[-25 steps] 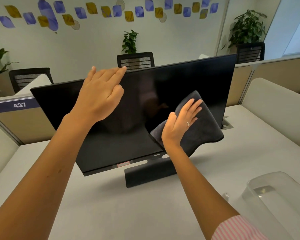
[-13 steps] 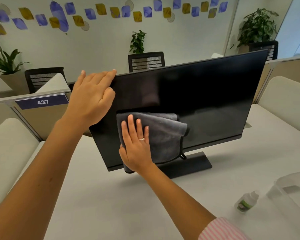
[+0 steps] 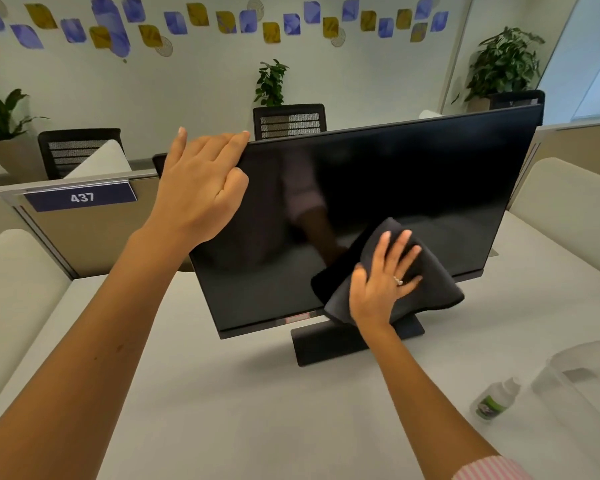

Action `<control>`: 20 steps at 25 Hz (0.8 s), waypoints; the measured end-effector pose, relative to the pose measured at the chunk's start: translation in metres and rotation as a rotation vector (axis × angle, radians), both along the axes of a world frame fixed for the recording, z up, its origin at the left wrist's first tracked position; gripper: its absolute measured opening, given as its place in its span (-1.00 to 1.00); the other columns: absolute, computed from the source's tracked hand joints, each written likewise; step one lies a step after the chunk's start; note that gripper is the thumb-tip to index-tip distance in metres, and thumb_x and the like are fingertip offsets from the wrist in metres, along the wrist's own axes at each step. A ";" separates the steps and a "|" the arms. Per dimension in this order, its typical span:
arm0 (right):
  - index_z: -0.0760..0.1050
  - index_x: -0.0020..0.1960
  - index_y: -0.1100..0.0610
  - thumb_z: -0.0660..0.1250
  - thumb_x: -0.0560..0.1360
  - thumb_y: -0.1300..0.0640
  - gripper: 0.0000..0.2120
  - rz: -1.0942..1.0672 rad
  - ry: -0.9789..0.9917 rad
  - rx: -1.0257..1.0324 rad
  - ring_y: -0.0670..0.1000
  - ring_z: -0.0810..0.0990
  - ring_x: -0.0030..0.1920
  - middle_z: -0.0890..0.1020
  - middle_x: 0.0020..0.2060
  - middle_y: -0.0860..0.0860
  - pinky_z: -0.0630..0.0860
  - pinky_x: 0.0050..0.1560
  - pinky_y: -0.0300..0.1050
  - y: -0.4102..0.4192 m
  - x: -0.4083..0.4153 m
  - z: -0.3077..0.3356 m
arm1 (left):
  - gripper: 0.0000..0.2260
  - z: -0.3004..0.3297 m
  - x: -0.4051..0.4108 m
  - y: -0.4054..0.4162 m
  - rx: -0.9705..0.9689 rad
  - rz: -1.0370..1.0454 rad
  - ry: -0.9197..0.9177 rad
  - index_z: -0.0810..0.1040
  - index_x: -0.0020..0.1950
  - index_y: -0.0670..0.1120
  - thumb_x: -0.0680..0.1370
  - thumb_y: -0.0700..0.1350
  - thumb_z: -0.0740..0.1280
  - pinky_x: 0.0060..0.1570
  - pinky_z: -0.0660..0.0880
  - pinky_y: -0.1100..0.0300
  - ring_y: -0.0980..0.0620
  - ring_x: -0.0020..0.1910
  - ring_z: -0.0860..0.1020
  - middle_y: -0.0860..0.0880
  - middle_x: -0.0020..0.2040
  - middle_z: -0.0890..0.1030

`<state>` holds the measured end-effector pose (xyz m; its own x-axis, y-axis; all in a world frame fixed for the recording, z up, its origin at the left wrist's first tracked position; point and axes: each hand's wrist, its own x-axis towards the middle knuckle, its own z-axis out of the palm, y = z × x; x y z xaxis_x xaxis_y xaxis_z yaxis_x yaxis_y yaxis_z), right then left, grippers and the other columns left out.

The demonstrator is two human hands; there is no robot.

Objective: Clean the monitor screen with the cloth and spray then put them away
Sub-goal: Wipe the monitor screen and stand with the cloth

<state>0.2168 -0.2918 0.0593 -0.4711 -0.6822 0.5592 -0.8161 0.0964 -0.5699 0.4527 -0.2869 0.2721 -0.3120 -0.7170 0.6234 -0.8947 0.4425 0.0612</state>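
Observation:
A black monitor (image 3: 395, 188) stands on its base on the white desk, screen dark and reflective. My left hand (image 3: 201, 188) rests on the monitor's top left corner, fingers over the upper edge. My right hand (image 3: 381, 282) presses a dark grey cloth (image 3: 433, 282) flat against the lower middle of the screen, fingers spread. A small spray bottle (image 3: 494, 400) with a green label stands on the desk at the right, apart from both hands.
A clear plastic bin (image 3: 582, 382) sits at the right edge next to the bottle. The monitor's base (image 3: 329, 344) juts toward me. Padded desk dividers flank both sides, with a 437 sign (image 3: 82, 197) at left. Chairs and plants stand behind.
My right hand has slid the cloth from the screen's lower left to its lower middle. My left hand stays on the top left corner. The view has shifted slightly.

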 end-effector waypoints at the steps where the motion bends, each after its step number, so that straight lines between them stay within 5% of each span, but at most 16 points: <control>1: -0.17 0.54 -0.03 0.00 0.49 0.01 -0.33 -0.032 -0.105 -0.017 0.19 -0.19 0.52 -0.12 0.54 0.05 -0.11 0.35 0.48 -0.004 -0.004 0.010 | -0.51 0.000 0.000 0.000 0.004 -0.004 -0.001 0.28 0.45 -0.06 0.53 -0.07 -0.05 0.48 -0.12 -0.03 -0.05 0.38 0.31 -0.07 0.38 0.42; 5: -0.02 0.54 0.03 -0.04 0.51 0.07 -0.41 -0.060 -0.374 -0.142 0.19 -0.14 0.53 -0.02 0.54 0.06 -0.10 0.31 0.56 -0.019 -0.006 0.057 | -0.50 0.000 0.008 -0.001 -0.004 -0.002 0.013 0.26 0.46 -0.06 0.52 -0.06 -0.06 0.47 -0.19 -0.08 -0.04 0.42 0.23 -0.04 0.40 0.38; 9: 0.00 0.54 0.06 -0.04 0.50 0.11 -0.41 0.040 -0.421 -0.280 0.14 -0.16 0.53 -0.01 0.54 0.02 -0.18 0.29 0.58 -0.018 0.010 0.086 | -0.50 -0.012 0.030 0.000 -0.041 0.088 0.145 0.17 0.48 -0.09 0.52 -0.07 -0.03 0.47 -0.18 -0.08 -0.05 0.49 0.08 -0.07 0.47 0.24; 11: -0.02 0.54 0.03 -0.01 0.48 0.12 -0.38 0.098 -0.344 -0.292 0.12 -0.19 0.53 -0.03 0.55 0.00 -0.19 0.29 0.58 -0.017 0.031 0.100 | -0.49 -0.017 0.032 -0.001 0.062 0.066 0.536 0.08 0.51 -0.08 0.54 -0.16 0.02 0.47 -0.03 0.03 -0.04 0.48 0.08 -0.06 0.50 0.16; 14: -0.05 0.54 0.01 0.01 0.46 0.13 -0.34 0.160 -0.138 -0.287 0.13 -0.21 0.52 -0.04 0.55 0.02 -0.21 0.28 0.58 -0.017 0.077 0.115 | -0.54 -0.027 0.027 0.003 0.388 -0.161 1.297 0.03 0.52 -0.05 0.62 -0.25 0.00 0.20 0.29 0.41 0.07 0.41 0.22 -0.01 0.50 0.18; 18: -0.12 0.54 0.01 0.03 0.46 0.05 -0.31 0.272 0.069 -0.305 0.14 -0.21 0.52 -0.08 0.55 0.03 -0.28 0.29 0.54 -0.011 0.134 0.111 | -0.57 -0.068 0.036 0.022 0.590 -0.348 1.396 0.13 0.51 -0.04 0.63 -0.15 -0.08 0.44 0.22 -0.01 0.01 0.43 0.28 0.00 0.47 0.30; 20: -0.15 0.54 0.00 0.03 0.47 0.00 -0.31 0.326 0.193 -0.278 0.16 -0.21 0.52 -0.11 0.55 0.01 -0.29 0.30 0.52 -0.008 0.154 0.100 | -0.58 -0.085 0.040 0.029 0.611 -0.445 1.379 0.16 0.50 -0.05 0.63 -0.14 -0.09 0.43 0.22 0.01 0.03 0.41 0.32 0.00 0.44 0.36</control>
